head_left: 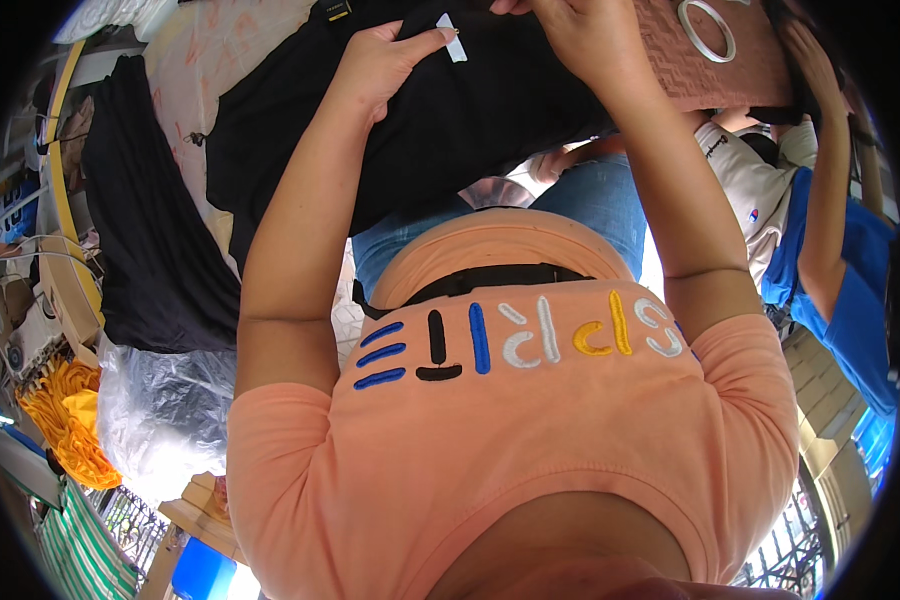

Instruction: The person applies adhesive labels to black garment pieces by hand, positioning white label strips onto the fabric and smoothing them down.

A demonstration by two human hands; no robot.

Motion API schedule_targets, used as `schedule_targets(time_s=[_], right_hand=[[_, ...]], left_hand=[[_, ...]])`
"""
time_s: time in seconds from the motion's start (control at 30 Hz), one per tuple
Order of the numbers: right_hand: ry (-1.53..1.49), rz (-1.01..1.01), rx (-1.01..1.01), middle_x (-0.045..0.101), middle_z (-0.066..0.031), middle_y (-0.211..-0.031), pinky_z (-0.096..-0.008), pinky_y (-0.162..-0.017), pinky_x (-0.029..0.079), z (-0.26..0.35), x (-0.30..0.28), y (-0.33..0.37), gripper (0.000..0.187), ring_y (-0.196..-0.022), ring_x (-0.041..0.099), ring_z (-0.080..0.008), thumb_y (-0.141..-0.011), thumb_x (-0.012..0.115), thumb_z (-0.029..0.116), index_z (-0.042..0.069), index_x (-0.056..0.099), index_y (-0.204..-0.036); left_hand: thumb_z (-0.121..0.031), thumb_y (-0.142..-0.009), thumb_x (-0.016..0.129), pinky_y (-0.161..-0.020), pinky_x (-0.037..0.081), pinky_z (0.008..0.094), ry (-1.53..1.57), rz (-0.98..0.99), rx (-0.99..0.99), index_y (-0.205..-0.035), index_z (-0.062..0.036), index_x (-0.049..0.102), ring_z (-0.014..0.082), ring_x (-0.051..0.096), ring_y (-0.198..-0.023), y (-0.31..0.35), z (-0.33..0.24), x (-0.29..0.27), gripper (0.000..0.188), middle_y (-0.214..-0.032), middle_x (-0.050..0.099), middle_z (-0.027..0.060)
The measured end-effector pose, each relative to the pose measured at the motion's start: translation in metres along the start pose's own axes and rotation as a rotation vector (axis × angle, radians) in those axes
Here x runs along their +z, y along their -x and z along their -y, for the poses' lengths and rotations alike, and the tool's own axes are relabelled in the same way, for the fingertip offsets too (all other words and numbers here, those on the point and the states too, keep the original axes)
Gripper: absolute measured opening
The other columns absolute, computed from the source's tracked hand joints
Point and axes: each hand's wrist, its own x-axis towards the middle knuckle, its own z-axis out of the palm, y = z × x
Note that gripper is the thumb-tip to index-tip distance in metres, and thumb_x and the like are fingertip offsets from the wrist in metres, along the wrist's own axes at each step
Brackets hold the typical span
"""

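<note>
A black garment (470, 130) is spread before me and hangs down over my lap. My left hand (385, 58) is closed on its cloth, the thumb lying at a small white strip (456, 50) on the black fabric. Up at the top edge is my right hand (580, 35), its thumb and finger drawn together in a pinch. Part of that hand is cut off by the frame, so what it pinches cannot be made out. A dark label (336, 10) shows on the garment, beyond my left hand.
A white ring (708, 30) lies on the brown patterned surface (690, 80) at the right. Another person's arm (820, 110) and blue shirt (840, 290) are close on that side. To the left are another dark cloth (150, 230), clear plastic (165, 410) and orange cloth (65, 415).
</note>
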Motion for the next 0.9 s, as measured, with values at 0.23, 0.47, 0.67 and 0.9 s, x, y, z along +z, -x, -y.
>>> schedule_targets(time_s=[0.23,0.47,0.67,0.9], right_hand=[[-0.166,0.038,-0.132,0.062,-0.0014,-0.093,-0.0206,-0.069,0.051,0.017,-0.021,-0.005,0.009,-0.077,0.061,-0.0079,-0.1,0.058,-0.004,0.004,0.056,-0.104],[-0.136,-0.024,-0.362,0.065,-0.0026,-0.09,-0.0192,-0.069,0.051,0.051,-0.045,-0.01,0.007,-0.078,0.062,-0.007,-0.099,0.062,0.002,0.003,0.057,-0.103],[-0.135,-0.057,-0.571,0.069,-0.005,-0.088,-0.0189,-0.067,0.052,0.07,-0.055,-0.005,0.011,-0.076,0.065,-0.0084,-0.098,0.065,0.002,0.001,0.059,-0.107],[-0.181,-0.106,-0.761,0.069,-0.0094,-0.084,-0.0191,-0.063,0.052,0.074,-0.051,-0.001,0.014,-0.07,0.065,-0.0096,-0.095,0.067,-0.001,-0.002,0.06,-0.107]], left_hand=[[-0.038,-0.075,0.089,-0.111,0.041,0.0365,-0.044,-0.06,-0.003,-0.142,0.0236,0.036,0.0364,0.053,-0.134,0.009,-0.004,0.001,0.105,-0.139,0.051,0.0382],[-0.038,-0.075,0.088,-0.11,0.042,0.0363,-0.121,-0.159,0.014,-0.141,0.0237,0.037,0.0373,0.052,-0.134,0.033,-0.032,0.018,0.104,-0.14,0.05,0.0394],[-0.037,-0.076,0.088,-0.11,0.042,0.0361,-0.11,-0.098,-0.008,-0.141,0.024,0.037,0.0372,0.053,-0.134,0.026,-0.023,0.008,0.103,-0.14,0.05,0.0394],[-0.034,-0.079,0.087,-0.094,0.047,0.0281,-0.091,-0.125,0.025,-0.117,0.0066,0.062,0.0182,0.061,-0.105,0.014,-0.007,0.006,0.061,-0.111,0.065,0.0147]])
